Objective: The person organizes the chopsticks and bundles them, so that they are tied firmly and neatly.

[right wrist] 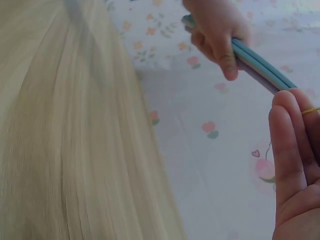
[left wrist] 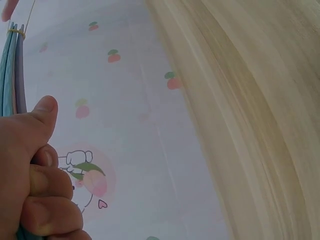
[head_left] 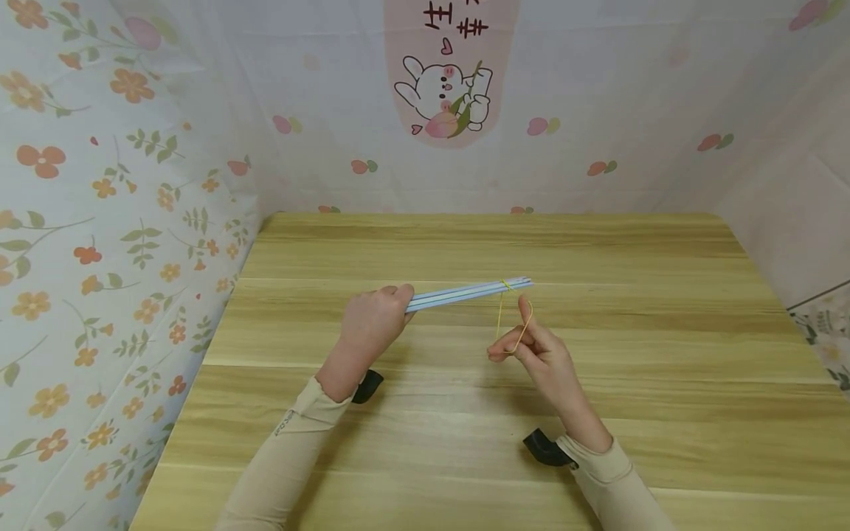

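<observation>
My left hand [head_left: 375,321] grips a bundle of slim blue and purple sticks [head_left: 458,293], its fingers curled round the near end. The bundle slants up to the right above the table. Close to its far end a yellow rubber band [head_left: 507,285] is wound round the sticks, also seen in the left wrist view as a thin band [left wrist: 16,31]. A loop of it stretches down to my right hand [head_left: 541,358], which holds it on the fingers, the index finger raised inside the loop. In the right wrist view, the right fingers [right wrist: 287,145] hide the bundle's far end.
A wood-grain table [head_left: 425,442] lies under both hands. Behind it hangs a pale cloth [head_left: 319,103] with a rabbit print, and a floral cloth [head_left: 119,243] covers the left side. Black wrist mounts [head_left: 547,448] sit on both forearms.
</observation>
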Demonstrator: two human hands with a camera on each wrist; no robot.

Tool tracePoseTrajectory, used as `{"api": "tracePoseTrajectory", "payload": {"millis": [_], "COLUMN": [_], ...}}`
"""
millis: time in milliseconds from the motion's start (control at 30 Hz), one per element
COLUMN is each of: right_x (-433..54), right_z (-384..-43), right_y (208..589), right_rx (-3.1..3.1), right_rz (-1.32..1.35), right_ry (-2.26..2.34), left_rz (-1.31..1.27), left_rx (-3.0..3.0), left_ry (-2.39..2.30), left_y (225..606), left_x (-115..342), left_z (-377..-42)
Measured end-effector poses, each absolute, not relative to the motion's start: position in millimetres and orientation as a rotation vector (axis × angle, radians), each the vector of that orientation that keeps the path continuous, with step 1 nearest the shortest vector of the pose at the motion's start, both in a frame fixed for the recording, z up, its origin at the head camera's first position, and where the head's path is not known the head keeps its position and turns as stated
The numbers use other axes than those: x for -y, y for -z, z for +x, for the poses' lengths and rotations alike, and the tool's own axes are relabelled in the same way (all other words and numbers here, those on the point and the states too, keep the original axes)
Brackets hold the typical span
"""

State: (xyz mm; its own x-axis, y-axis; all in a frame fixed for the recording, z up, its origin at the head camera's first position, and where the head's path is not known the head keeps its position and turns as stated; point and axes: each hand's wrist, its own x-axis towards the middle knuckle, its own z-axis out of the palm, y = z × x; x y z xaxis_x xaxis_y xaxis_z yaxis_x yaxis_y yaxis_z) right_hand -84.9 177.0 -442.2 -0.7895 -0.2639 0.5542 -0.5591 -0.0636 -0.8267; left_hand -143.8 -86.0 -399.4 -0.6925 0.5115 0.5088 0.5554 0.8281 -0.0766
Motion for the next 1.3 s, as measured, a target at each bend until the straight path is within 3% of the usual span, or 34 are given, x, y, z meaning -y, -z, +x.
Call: {"api": "tracePoseTrajectory", "payload": {"millis": [267, 533, 933, 1300], "right_x": [-174.3, -175.2, -187.6, -195.3], "right_z": [-85.5, -88.5, -91.5, -97.2], "right_y": [440.6, 428.7, 419.9, 413.2], "right_rx": [1.593, 1.22, 1.338, 1.507], "right_rz": [0.854, 0.545, 0.394, 0.419], "right_ry": [-2.44, -2.853, -2.953, -2.92], "left_rz": [-0.788, -0.791, -0.804, -0.83], "left_rx": [2.403, 2.352, 2.29, 2.283], "left_ry": [0.13, 0.117, 0.043, 0.004], "left_y": [403.9, 405.1, 405.2, 402.8], "left_x": [83.2, 84.8, 85.9, 85.8], "left_z": [-143.8, -143.7, -143.7, -141.7]}}
